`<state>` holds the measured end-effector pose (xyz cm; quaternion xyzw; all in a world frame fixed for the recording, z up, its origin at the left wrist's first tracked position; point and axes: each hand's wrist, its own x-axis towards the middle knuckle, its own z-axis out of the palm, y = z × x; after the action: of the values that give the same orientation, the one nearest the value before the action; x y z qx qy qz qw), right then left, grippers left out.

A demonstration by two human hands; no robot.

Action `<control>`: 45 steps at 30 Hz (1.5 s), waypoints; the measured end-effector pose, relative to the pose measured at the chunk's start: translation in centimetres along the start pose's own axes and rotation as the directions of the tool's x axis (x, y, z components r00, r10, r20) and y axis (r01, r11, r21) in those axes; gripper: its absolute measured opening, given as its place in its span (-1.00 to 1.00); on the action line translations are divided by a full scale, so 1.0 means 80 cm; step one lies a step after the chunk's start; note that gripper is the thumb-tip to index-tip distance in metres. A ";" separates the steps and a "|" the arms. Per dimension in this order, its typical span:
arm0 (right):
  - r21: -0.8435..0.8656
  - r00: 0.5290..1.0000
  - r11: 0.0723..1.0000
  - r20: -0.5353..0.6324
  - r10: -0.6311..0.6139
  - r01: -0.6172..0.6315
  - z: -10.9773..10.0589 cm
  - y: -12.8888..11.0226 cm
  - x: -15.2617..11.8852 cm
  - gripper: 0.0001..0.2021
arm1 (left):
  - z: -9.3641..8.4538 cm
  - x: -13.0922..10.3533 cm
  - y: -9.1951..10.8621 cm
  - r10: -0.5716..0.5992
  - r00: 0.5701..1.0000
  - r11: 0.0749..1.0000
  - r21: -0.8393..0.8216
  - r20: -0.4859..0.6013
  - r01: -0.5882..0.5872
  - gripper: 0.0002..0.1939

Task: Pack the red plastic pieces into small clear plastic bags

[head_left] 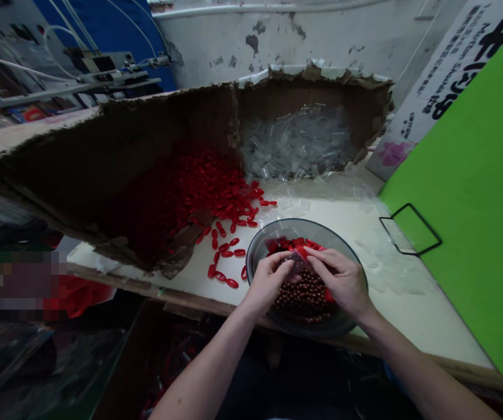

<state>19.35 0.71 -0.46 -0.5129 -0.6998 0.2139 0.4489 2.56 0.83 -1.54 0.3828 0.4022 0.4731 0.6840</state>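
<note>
Above a grey bowl (352,256) at the table's front edge, both hands meet with fingertips nearly touching. My left hand (273,280) pinches a small clear plastic piece (296,262). In the fingers of my right hand (339,280) is a red piece (303,252), held against the clear plastic. Brown round beads (306,294) fill the lower part of the bowl, and more red pieces (284,245) lie at its back. Part of the held items is hidden by the fingers.
A torn cardboard box (234,116) holds a red heap (194,181) and clear plastic pieces (299,140). Loose red pieces (227,253) lie left of the bowl. A green panel (465,192) with a black wire loop (430,227) stands at the right.
</note>
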 end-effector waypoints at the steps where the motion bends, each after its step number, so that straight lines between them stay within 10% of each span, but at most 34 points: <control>1: -0.029 1.000 0.999 -0.006 -0.024 0.024 0.002 -0.003 -0.001 -0.74 | 0.000 0.000 -0.001 0.001 1.000 1.000 -0.016 0.000 -0.001 -0.60; 16: 0.022 0.986 0.998 0.157 -0.053 0.050 -0.003 -0.010 0.000 -0.74 | 0.002 -0.003 0.005 -0.051 0.996 0.999 0.018 0.078 0.050 -0.62; 22: 0.192 0.991 0.974 -0.024 0.129 -0.122 0.003 -0.015 0.019 -0.67 | 0.006 -0.015 0.009 -0.138 0.972 0.989 0.068 0.190 0.128 -0.64; 28: 0.595 0.927 0.718 0.312 0.208 -0.361 0.016 -0.036 0.045 -0.56 | 0.022 -0.022 0.010 -0.161 0.946 0.973 0.207 0.282 0.104 -0.56; 35: 0.660 0.857 0.584 0.498 0.132 -0.473 0.019 -0.045 0.024 -0.57 | 0.027 -0.029 0.029 -0.157 0.930 0.910 0.413 0.334 0.005 -0.53; 45: 0.737 0.913 0.541 0.291 0.285 -0.404 0.034 -0.059 -0.004 -0.50 | 0.020 -0.061 0.022 -0.255 0.942 0.901 0.406 0.220 0.149 -0.54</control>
<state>14.55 -0.94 1.62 -0.3761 -0.4485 0.6160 0.5271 2.34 -3.59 1.58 0.5254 0.4286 0.2547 0.6895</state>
